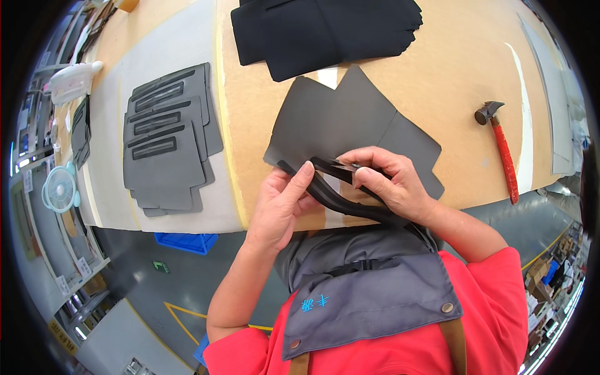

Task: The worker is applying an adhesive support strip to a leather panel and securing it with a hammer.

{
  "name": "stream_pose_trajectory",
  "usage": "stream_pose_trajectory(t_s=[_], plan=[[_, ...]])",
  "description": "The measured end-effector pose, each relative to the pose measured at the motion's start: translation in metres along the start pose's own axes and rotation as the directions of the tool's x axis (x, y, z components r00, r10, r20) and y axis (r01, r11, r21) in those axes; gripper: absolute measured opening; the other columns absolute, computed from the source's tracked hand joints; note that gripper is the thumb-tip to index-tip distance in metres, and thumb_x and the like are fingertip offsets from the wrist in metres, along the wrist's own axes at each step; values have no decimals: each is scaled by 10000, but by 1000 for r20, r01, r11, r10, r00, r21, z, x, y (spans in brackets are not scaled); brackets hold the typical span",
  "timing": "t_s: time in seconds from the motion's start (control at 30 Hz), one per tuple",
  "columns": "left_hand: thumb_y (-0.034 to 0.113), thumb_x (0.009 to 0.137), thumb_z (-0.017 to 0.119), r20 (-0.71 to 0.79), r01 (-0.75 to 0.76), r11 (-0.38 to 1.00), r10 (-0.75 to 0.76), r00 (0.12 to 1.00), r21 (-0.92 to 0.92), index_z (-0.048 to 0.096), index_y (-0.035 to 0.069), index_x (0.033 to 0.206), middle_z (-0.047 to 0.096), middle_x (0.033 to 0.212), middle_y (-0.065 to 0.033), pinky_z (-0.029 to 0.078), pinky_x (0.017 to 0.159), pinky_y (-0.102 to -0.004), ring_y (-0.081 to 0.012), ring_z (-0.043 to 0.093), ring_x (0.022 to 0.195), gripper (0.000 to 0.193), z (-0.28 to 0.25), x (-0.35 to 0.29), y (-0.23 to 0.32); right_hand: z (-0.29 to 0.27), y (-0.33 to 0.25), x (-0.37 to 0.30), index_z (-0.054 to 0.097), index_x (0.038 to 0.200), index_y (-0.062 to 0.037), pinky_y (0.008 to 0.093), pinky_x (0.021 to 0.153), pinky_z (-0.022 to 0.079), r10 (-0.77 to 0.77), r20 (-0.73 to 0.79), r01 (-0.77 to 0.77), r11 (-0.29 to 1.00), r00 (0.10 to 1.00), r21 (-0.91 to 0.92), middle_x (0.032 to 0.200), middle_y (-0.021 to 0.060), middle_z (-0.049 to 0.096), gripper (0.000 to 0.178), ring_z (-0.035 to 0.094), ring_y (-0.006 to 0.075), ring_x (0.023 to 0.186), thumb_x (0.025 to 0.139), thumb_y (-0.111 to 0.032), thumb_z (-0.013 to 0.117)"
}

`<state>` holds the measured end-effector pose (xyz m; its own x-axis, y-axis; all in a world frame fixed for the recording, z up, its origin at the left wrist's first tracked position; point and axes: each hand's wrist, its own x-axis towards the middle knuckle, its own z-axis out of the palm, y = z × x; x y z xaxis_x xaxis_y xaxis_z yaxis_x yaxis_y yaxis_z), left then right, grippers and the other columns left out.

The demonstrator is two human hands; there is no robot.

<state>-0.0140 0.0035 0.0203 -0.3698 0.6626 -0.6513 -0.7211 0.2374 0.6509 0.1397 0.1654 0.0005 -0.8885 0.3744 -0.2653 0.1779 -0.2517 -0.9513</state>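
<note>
My left hand [289,199] pinches a long black strip [340,201] between thumb and fingers, above the table's near edge. The strip curves in a loop toward my body; it looks like zipper tape or webbing, but I cannot tell which. Closed beside it, my right hand [394,181] has thumb and forefinger on a thin pointed metal tool [342,166], whose kind is mostly hidden by the fingers. A flat grey panel [331,119] with angled edges lies just beyond both hands.
A stack of black panels [325,34] lies farther back. To the left, several grey pieces with black slots [156,150] overlap. A hammer [503,150] with a red handle rests at the right. A light blue fan [60,187] stands at the far left.
</note>
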Motion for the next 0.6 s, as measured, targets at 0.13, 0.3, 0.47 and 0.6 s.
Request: stream_pose_trajectory(t_s=[0.13,0.3,0.47,0.6], plan=[[270,1047,615,70,15,1000,-16,997,11,642,43,1182,711,1112,-73,601,864,-374,-168,710,967,265,-12,-2,5,-10,-2,15,676,1186,-12,260,782,532,-119,79,129,982,990,-141,990,60,733,271,670,103,866,1013,-220,661],[227,1046,616,240,184,952,-125,963,-245,675,-1,1161,713,1116,-82,569,759,-318,-164,676,1001,262,-26,-10,-1,-22,-7,33,678,1097,-26,263,752,531,-96,219,147,961,971,-232,882,52,729,222,671,108,813,1003,-228,675],[167,1024,656,339,255,846,-95,936,-468,686,30,1090,657,961,-19,351,553,-222,-64,487,737,155,-24,-15,-14,-23,-9,45,661,1106,-16,249,734,509,-62,209,87,990,976,-114,864,14,680,228,629,75,793,1030,-230,642],[156,998,699,38,46,953,-36,999,-298,690,41,1070,639,909,0,340,547,-223,-64,492,713,136,-10,-16,-13,-21,-17,31,623,1198,-26,231,786,475,-48,98,51,998,994,-27,919,-14,621,259,581,57,845,1043,-234,627]])
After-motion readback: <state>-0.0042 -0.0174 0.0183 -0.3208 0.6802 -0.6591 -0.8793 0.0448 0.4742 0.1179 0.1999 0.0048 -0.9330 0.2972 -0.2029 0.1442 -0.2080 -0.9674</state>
